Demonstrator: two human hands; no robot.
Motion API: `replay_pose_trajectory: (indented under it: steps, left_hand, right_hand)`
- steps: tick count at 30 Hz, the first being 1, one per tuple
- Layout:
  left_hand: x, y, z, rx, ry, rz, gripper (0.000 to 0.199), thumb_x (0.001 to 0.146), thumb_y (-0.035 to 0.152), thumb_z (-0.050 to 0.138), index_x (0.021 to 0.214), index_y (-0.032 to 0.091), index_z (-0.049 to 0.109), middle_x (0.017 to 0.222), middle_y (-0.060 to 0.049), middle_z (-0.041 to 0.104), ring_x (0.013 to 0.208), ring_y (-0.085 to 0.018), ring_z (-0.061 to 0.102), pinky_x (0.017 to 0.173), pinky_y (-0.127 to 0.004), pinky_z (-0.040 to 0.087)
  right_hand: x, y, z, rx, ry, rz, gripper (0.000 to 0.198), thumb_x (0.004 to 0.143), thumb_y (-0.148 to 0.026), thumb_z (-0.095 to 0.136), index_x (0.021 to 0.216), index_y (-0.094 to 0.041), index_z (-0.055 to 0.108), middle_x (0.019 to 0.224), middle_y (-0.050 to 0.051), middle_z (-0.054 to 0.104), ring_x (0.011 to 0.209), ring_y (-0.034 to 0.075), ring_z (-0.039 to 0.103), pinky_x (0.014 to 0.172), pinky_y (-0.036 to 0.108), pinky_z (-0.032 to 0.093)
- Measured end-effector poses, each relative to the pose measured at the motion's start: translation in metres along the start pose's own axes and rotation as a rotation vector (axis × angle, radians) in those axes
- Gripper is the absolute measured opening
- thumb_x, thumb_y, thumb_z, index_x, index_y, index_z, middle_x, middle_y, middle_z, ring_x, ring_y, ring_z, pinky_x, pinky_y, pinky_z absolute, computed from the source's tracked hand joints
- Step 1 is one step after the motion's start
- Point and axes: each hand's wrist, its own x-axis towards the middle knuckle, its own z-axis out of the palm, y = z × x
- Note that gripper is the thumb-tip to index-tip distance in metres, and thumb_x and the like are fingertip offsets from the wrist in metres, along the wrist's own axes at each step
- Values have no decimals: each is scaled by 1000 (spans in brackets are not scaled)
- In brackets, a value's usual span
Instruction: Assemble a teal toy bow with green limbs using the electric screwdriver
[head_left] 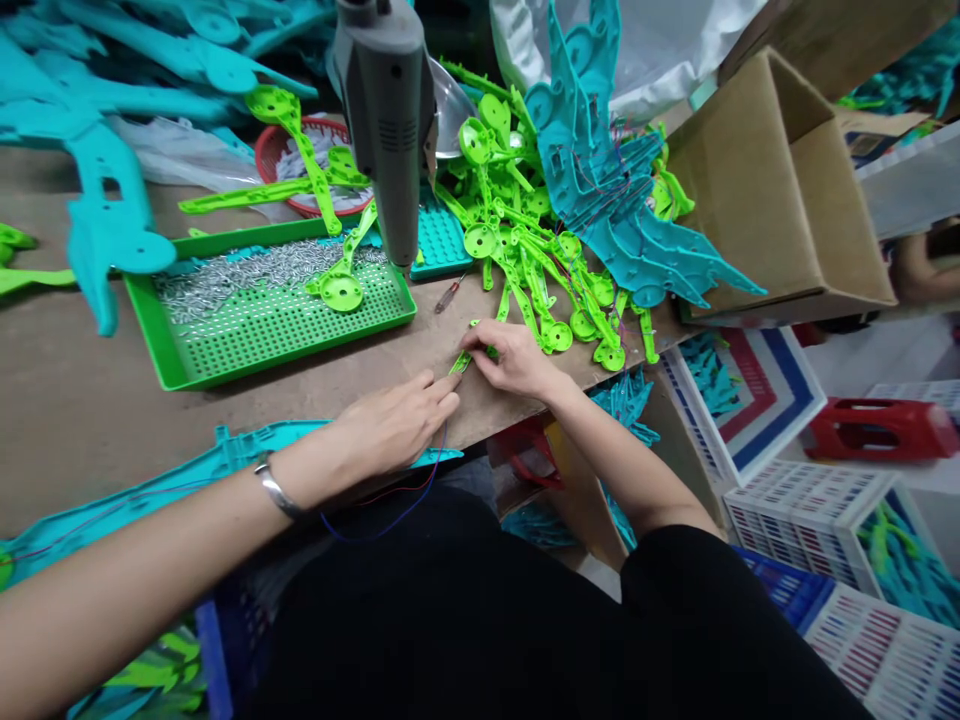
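Note:
My right hand [514, 360] is closed, thumb and fingers pinching a small lime-green plastic part [462, 362] just above the bench. My left hand [390, 425] has its fingers together at the near end of that same part, and its fingertips partly hide it. A red and blue wire pair [390, 535] hangs in a loop below the left hand. Under my left forearm lies a long turquoise plastic piece [255, 455] along the bench's front edge, with wires running over it. Beyond my hands rests a small screwdriver [449, 293].
A grey electric screwdriver [390, 130] hangs down over the bench. Left of it stands a green perforated tray [277, 345] of screws. Lime-green parts [517, 240] pile up at the back right, beside stacked turquoise pieces [607, 190] and a cardboard box [757, 200]. Crates [802, 520] stand lower right.

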Motion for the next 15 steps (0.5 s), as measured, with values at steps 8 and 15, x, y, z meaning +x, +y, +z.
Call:
replay_pose_trajectory:
  steps: [8, 15]
  left_hand:
    - [0, 0, 0, 39, -27, 12, 29, 98, 12, 37, 114, 9, 61, 149, -22, 49, 110, -28, 60, 93, -43, 47]
    - [0, 1, -1, -4, 7, -1, 28, 98, 12, 38, 111, 8, 62, 148, -23, 50, 115, -28, 60, 96, -42, 46]
  right_hand:
    - [-10, -5, 11, -56, 77, 149, 18, 86, -12, 52, 101, -18, 60, 92, 7, 74, 84, 20, 71, 77, 31, 52]
    - [-16, -9, 22, -168, 212, 162, 11, 89, -15, 56, 97, -19, 62, 91, 7, 76, 87, 20, 73, 79, 31, 55]
